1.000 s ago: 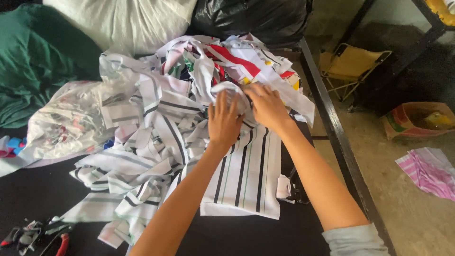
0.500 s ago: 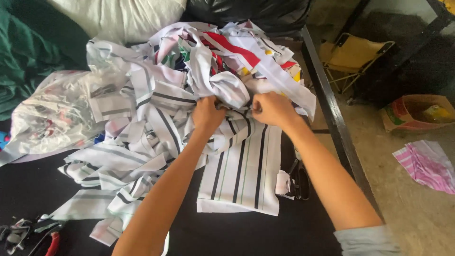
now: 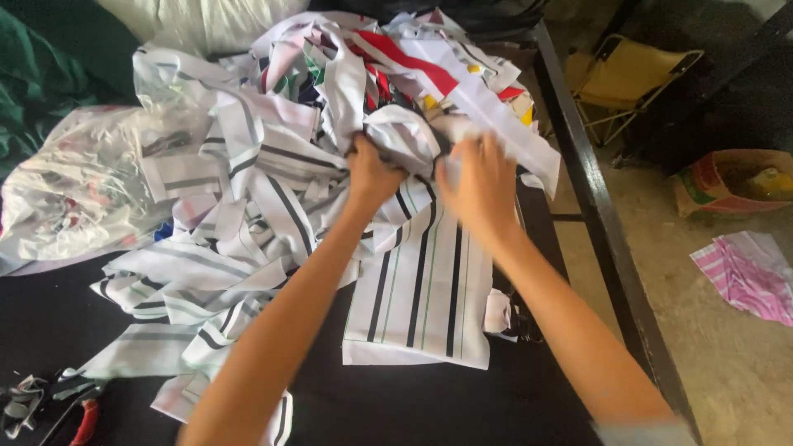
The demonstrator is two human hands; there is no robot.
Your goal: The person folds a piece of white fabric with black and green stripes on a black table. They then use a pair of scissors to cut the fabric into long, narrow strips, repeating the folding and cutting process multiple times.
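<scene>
L hand (image 3: 373, 173) fisted tight on a striped white fabric strip (image 3: 405, 136) at the scrap pile (image 3: 248, 190) on the black table (image 3: 429, 405), prob. to pull it free. R hand (image 3: 479, 186) blurred, fingers spread, grip can't tell. Vs 0.5 s ago: R hand was bunched on cloth, now looser; flat striped panel (image 3: 421, 297) unchanged.

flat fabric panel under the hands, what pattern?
White fabric panel with dark vertical stripes; head view.

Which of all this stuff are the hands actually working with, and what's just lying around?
In hand: left hand, right hand, striped cloth pieces.

Lying about: red-handled pliers, clear plastic bag, yellow folding stool, pink striped cloth on the floor.
</scene>
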